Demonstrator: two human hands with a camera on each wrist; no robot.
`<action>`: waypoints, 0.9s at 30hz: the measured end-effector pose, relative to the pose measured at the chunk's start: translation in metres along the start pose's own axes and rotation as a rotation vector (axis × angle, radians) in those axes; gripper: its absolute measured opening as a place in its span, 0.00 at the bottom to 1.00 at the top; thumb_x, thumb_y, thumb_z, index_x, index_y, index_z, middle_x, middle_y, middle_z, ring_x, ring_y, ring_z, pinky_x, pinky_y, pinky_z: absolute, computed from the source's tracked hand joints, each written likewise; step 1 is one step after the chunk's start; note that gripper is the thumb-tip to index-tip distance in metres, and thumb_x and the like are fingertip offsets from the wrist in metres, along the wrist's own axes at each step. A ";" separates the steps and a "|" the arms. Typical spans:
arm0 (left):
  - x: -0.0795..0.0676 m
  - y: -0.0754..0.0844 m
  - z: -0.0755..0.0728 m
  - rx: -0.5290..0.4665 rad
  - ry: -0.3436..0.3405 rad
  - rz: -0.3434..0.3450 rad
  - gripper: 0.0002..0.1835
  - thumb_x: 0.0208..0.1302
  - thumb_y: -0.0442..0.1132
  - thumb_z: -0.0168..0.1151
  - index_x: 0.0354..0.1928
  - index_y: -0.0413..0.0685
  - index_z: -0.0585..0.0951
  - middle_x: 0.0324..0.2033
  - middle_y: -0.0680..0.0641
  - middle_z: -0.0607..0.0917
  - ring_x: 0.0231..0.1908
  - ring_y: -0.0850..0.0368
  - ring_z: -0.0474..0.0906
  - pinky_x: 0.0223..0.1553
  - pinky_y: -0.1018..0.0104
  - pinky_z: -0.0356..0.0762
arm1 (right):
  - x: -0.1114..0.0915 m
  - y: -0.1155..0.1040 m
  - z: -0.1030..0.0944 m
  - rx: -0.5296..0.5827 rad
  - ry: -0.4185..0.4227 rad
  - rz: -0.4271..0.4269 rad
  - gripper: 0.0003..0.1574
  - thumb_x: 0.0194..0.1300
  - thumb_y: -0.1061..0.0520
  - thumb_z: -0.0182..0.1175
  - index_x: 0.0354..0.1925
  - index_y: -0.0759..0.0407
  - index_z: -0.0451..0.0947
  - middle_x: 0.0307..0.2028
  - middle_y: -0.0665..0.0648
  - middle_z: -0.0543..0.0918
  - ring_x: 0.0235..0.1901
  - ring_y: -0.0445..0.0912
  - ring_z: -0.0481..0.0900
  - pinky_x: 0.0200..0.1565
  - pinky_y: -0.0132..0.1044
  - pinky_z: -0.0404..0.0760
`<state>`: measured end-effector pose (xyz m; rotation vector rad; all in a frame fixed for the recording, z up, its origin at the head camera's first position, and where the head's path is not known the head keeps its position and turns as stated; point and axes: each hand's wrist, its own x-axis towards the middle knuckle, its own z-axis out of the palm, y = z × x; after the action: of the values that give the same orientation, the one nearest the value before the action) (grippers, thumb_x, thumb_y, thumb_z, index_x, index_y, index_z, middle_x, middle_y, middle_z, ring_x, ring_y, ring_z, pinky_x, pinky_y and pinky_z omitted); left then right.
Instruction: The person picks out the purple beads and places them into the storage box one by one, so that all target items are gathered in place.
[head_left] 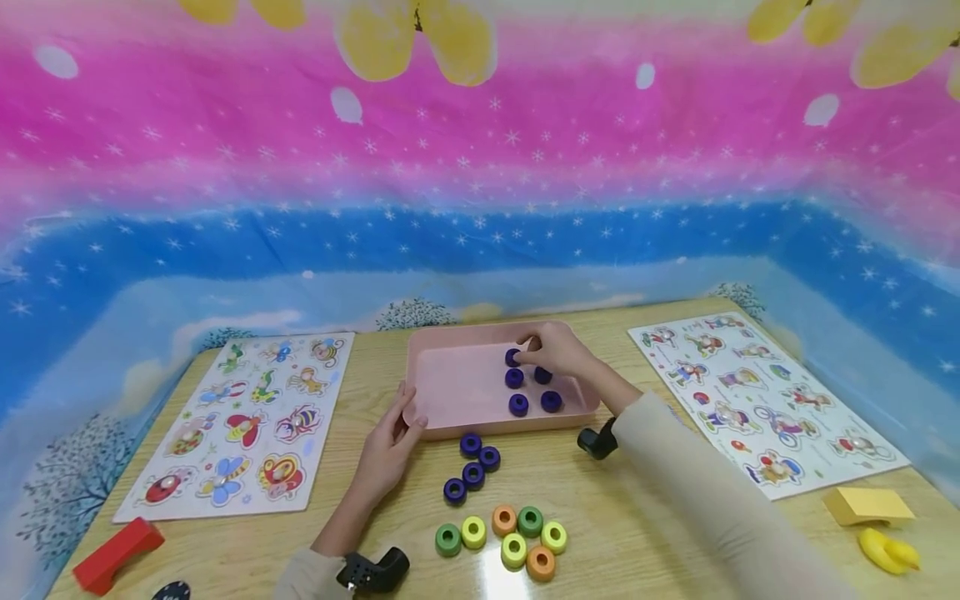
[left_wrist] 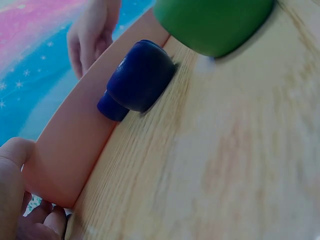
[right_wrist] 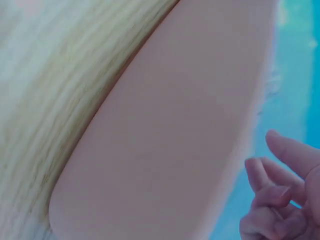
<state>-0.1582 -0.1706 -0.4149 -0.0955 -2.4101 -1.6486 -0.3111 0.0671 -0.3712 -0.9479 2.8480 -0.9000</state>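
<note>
- Five dark-blue rings [head_left: 518, 405] show in the right half of the pink tray [head_left: 457, 367], from my head view; neither wrist view sees inside.
- Left hand [head_left: 386, 446] grips the tray's near-left corner; my left wrist view shows its thumb closer.
- Right hand [head_left: 558, 350] is over the tray's far-right corner, thumb and fingers parted in my right wrist view; ring contact, I can't quite tell.

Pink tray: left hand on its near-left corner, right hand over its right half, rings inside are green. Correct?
Not the colour: the rings inside the pink tray are dark purple, as the head view shows. The left hand is on its near-left corner and the right hand over its right half, as you said.
</note>
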 end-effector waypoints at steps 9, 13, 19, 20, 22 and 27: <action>0.001 -0.001 -0.001 0.010 -0.001 0.008 0.25 0.60 0.38 0.50 0.59 0.42 0.60 0.61 0.45 0.53 0.59 0.55 0.49 0.55 0.66 0.55 | -0.046 -0.036 -0.001 0.150 -0.192 -0.179 0.16 0.50 0.49 0.60 0.36 0.57 0.76 0.21 0.45 0.75 0.20 0.40 0.69 0.22 0.31 0.70; 0.005 -0.016 -0.002 0.035 -0.010 0.012 0.26 0.59 0.42 0.50 0.60 0.46 0.60 0.61 0.48 0.53 0.59 0.57 0.49 0.54 0.67 0.56 | -0.063 -0.046 0.012 0.148 -0.300 -0.218 0.17 0.49 0.50 0.61 0.36 0.57 0.75 0.21 0.43 0.74 0.20 0.38 0.70 0.23 0.29 0.71; 0.007 -0.025 0.000 0.060 0.001 0.028 0.26 0.60 0.43 0.49 0.60 0.48 0.60 0.62 0.51 0.52 0.59 0.60 0.49 0.54 0.70 0.56 | -0.075 -0.050 0.031 0.135 -0.411 -0.205 0.20 0.48 0.54 0.62 0.41 0.58 0.72 0.22 0.42 0.74 0.22 0.35 0.71 0.25 0.27 0.72; 0.007 -0.026 0.000 0.061 0.001 0.027 0.26 0.60 0.43 0.49 0.60 0.49 0.60 0.62 0.51 0.52 0.59 0.60 0.49 0.54 0.69 0.55 | -0.075 -0.050 0.034 0.125 -0.416 -0.196 0.21 0.48 0.53 0.62 0.42 0.58 0.71 0.22 0.42 0.74 0.22 0.35 0.71 0.26 0.27 0.72; 0.007 -0.024 0.000 0.062 -0.002 0.020 0.26 0.60 0.43 0.49 0.60 0.49 0.60 0.62 0.51 0.52 0.59 0.60 0.49 0.54 0.69 0.55 | -0.076 -0.051 0.038 0.102 -0.423 -0.189 0.22 0.48 0.53 0.62 0.43 0.57 0.70 0.22 0.41 0.73 0.23 0.34 0.71 0.27 0.26 0.72; 0.004 -0.010 -0.001 0.049 -0.011 0.005 0.25 0.60 0.41 0.49 0.60 0.44 0.60 0.61 0.48 0.52 0.59 0.56 0.48 0.55 0.65 0.55 | -0.076 -0.053 0.046 0.043 -0.410 -0.210 0.22 0.48 0.50 0.62 0.41 0.55 0.70 0.21 0.41 0.72 0.21 0.33 0.70 0.25 0.25 0.71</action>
<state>-0.1632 -0.1752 -0.4227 -0.1026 -2.4544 -1.5892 -0.2122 0.0507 -0.3941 -1.2746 2.4108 -0.6780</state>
